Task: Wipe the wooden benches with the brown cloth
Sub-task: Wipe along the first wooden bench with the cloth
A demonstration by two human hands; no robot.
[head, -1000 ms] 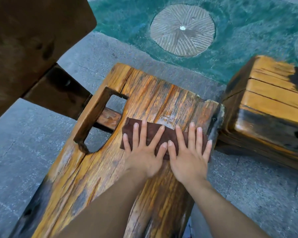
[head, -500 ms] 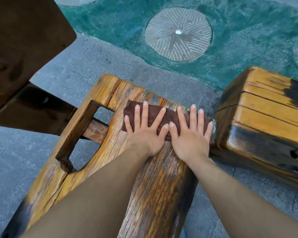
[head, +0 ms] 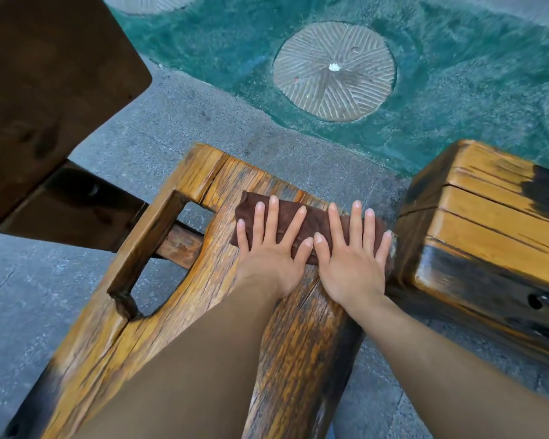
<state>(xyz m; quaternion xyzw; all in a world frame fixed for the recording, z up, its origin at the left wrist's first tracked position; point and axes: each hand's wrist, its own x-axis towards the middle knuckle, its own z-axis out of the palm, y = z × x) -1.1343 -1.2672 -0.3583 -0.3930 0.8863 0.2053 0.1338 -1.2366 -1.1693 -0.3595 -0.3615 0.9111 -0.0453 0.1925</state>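
Brown cloth (head: 315, 217) lay folded into a strip across the far end of the wooden bench (head: 184, 312), close to its far edge, as you pressed it flat with both palms. Your left hand (head: 268, 251) covered the strip's left half and your right hand (head: 351, 264) its right half, thumbs nearly touching, fingers straight and spread, gripping nothing. The cloth's right end reached the bench's right edge, just beside a second wooden bench (head: 495, 223). Beyond the far edge, a grooved round stone (head: 333, 71) sat in green ground.
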